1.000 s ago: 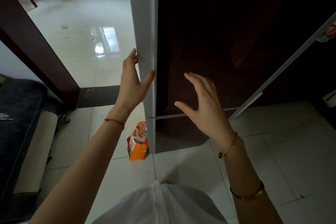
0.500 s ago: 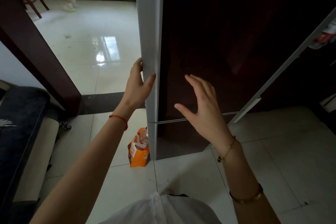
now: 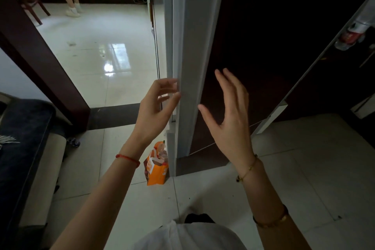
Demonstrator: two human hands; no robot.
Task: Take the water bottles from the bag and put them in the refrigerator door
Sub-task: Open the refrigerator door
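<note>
The refrigerator stands in front of me, its dark door [image 3: 274, 50] with a white side edge [image 3: 192, 46] swung slightly out. My left hand [image 3: 158, 107] hovers at that white edge, fingers loosely curled and apart, holding nothing. My right hand [image 3: 229, 119] is raised flat before the dark door front, fingers spread, empty. An orange bag [image 3: 156, 168] stands on the floor against the refrigerator's lower left corner. A clear water bottle top [image 3: 162, 152] shows inside it. Another bottle with a red label [image 3: 352, 34] lies at the far right edge.
A person's legs [image 3: 71, 0] stand in the bright tiled room beyond the dark wooden door frame [image 3: 40, 57]. A wooden chair [image 3: 30, 0] is at the back left. A dark cushioned seat [image 3: 20, 138] runs along my left side.
The refrigerator door has swung outward, showing more of its white edge. My left hand's fingers have come off that edge. My right hand stays raised in front of the door.
</note>
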